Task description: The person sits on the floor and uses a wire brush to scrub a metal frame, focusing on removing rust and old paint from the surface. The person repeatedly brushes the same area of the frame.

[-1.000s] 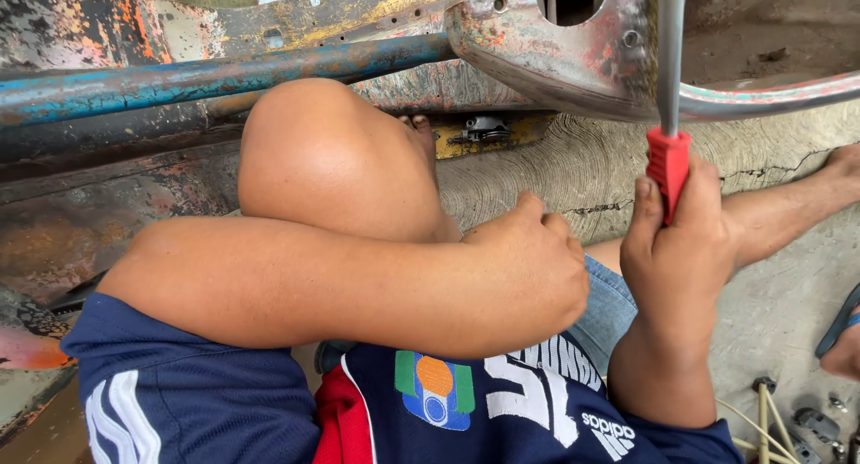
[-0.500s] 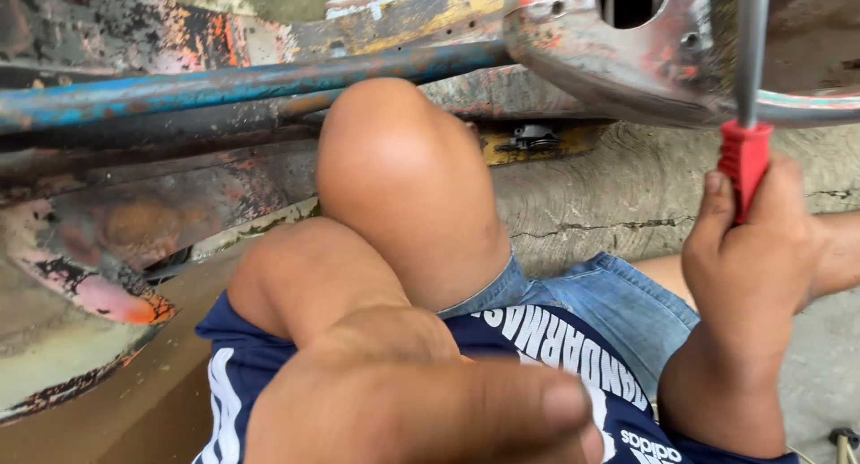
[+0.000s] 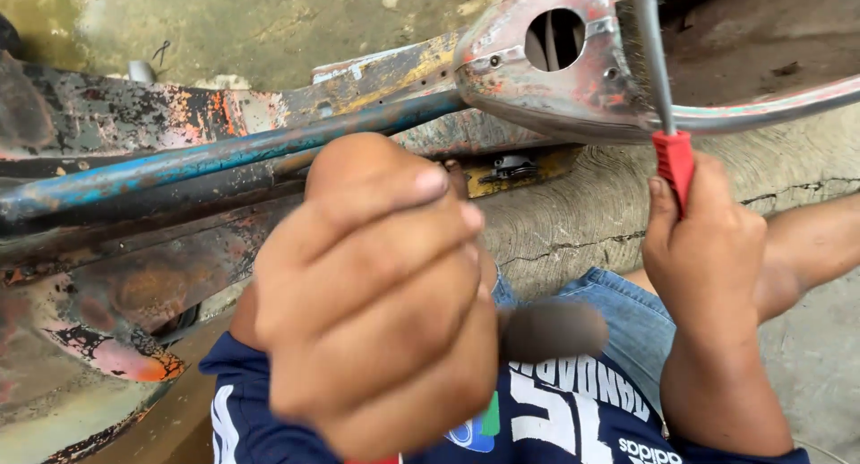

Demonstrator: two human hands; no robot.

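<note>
My right hand (image 3: 708, 249) gripped the red-handled steel screwdriver (image 3: 667, 115), its shaft rising against the rusty painted metal frame (image 3: 537, 79). My left hand (image 3: 376, 294) was a fist near the camera, well apart; contents I couldn't tell.

I see my left hand (image 3: 376, 294) close to the camera, in the middle, in front of my knee. My right hand (image 3: 708, 258) is at the right, closed around the handle of a screwdriver (image 3: 670, 150) that stands upright. Its shaft goes up to the metal frame (image 3: 555, 88) above. A long pipe (image 3: 224, 155) runs from this frame to the left. Behind all lies the concrete floor (image 3: 582, 222).
</note>
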